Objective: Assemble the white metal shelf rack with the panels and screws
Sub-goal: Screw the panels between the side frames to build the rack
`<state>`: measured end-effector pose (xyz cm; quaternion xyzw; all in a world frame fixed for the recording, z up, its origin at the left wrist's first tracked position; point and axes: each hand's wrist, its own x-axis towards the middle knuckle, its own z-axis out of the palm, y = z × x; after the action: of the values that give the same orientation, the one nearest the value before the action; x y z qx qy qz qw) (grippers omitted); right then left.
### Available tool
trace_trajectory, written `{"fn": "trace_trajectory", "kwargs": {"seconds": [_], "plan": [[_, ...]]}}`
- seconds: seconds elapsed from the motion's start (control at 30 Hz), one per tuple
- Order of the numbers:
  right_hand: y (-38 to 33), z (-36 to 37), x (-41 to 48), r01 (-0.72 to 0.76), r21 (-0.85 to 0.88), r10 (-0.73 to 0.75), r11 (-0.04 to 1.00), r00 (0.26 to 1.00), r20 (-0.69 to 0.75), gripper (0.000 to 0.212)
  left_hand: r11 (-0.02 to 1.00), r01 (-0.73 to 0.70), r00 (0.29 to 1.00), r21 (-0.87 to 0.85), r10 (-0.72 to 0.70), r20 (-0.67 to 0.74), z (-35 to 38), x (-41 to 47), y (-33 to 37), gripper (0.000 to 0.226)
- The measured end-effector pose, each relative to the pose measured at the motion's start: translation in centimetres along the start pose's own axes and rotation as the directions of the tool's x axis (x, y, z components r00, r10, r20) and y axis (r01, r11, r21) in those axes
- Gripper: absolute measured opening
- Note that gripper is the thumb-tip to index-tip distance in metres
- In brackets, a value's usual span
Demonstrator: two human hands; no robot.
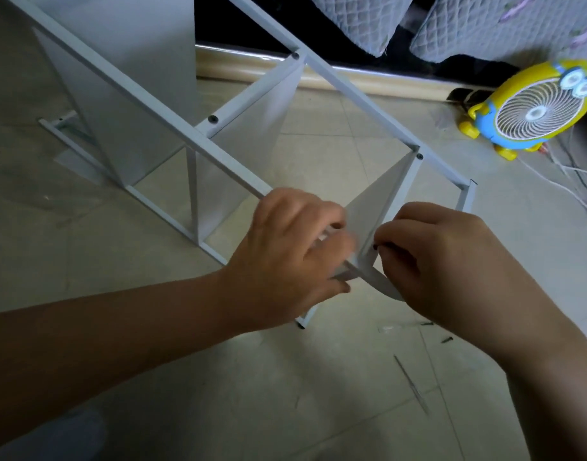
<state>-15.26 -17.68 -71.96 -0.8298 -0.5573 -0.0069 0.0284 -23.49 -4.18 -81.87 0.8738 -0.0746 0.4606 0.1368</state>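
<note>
Left hand [292, 247] curls round the near end of the rack's [136, 88] upper rail, fingers clamped where the last panel [378, 201] meets it, probably to keep the holes lined up. Right hand [445, 261] pinches a black screw [375, 246] at that same corner, seemingly starting it by finger. The rack lies on its side on the floor [86, 254], and screw heads [213, 119] show at joints further along. Spare screws [446, 340] lie just beside the right wrist, handy for the remaining joints.
</note>
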Motion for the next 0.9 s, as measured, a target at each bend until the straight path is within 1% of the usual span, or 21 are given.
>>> {"fn": "trace_trajectory", "kwargs": {"seconds": [0.07,0.17,0.2,0.27,0.37,0.43,0.47,0.5,0.57,0.6,0.63,0.67,0.8,0.9], "plan": [[0.3,0.2,-0.2,0.003,0.053,-0.002,0.999,1.0,-0.018,0.028,0.998,0.049,0.999,-0.046,-0.05,-0.019,-0.2,-1.7,-0.2,0.032],[0.7,0.4,-0.6,0.034,0.161,-0.024,0.986,0.998,-0.065,0.015,0.957,0.124,0.992,-0.261,-0.112,0.061,-0.6,-2.9,0.2,0.026],[0.9,0.5,-0.7,0.048,0.208,-0.034,0.977,0.997,-0.073,0.013,0.954,0.117,0.993,-0.276,-0.106,0.054,-0.7,-2.5,0.5,0.025],[1.3,0.7,-1.1,0.064,0.288,-0.042,0.955,0.996,-0.082,0.016,0.979,0.059,0.998,-0.193,-0.059,0.004,-0.9,-1.1,0.8,0.024],[1.9,1.0,-1.5,0.078,0.351,-0.045,0.933,0.994,-0.103,0.023,0.994,0.053,0.998,-0.094,-0.055,-0.017,-1.0,1.2,0.1,0.028],[2.2,1.1,-1.5,0.091,0.357,-0.05,0.93,0.991,-0.121,0.026,0.995,0.058,0.998,-0.084,-0.059,-0.013,-0.8,1.0,0.0,0.032],[2.2,1.2,-1.4,0.09,0.354,-0.048,0.931,0.991,-0.126,0.027,0.991,0.065,0.998,-0.114,-0.066,0.002,-0.7,0.3,0.3,0.033],[2.3,1.2,-1.4,0.087,0.347,-0.044,0.934,0.991,-0.13,0.027,0.98,0.099,0.995,-0.173,-0.094,0.038,-0.7,-0.5,0.8,0.033],[2.4,1.1,-1.3,0.08,0.329,-0.036,0.941,0.99,-0.139,0.027,0.92,0.246,0.967,-0.304,-0.213,0.14,-0.6,-1.8,1.4,0.035],[2.4,1.0,-1.3,0.081,0.317,-0.036,0.945,0.989,-0.145,0.026,0.894,0.303,0.95,-0.331,-0.254,0.184,-0.7,-2.0,1.4,0.037],[2.4,0.9,-1.2,0.083,0.301,-0.039,0.95,0.988,-0.151,0.026,0.887,0.322,0.942,-0.329,-0.265,0.207,-0.7,-1.9,1.3,0.037],[2.4,0.9,-1.1,0.086,0.275,-0.044,0.957,0.987,-0.154,0.027,0.9,0.303,0.947,-0.313,-0.249,0.202,-0.7,-1.6,1.2,0.035],[2.5,0.9,-0.6,0.078,0.142,-0.059,0.987,0.989,-0.135,0.034,0.978,0.112,0.99,-0.178,-0.094,0.109,-0.8,0.0,1.1,0.027],[2.4,0.8,-0.2,0.09,0.129,-0.075,0.988,0.99,-0.115,0.033,0.987,0.079,0.992,-0.138,-0.063,0.113,-0.8,-0.3,0.9,0.027]]}}
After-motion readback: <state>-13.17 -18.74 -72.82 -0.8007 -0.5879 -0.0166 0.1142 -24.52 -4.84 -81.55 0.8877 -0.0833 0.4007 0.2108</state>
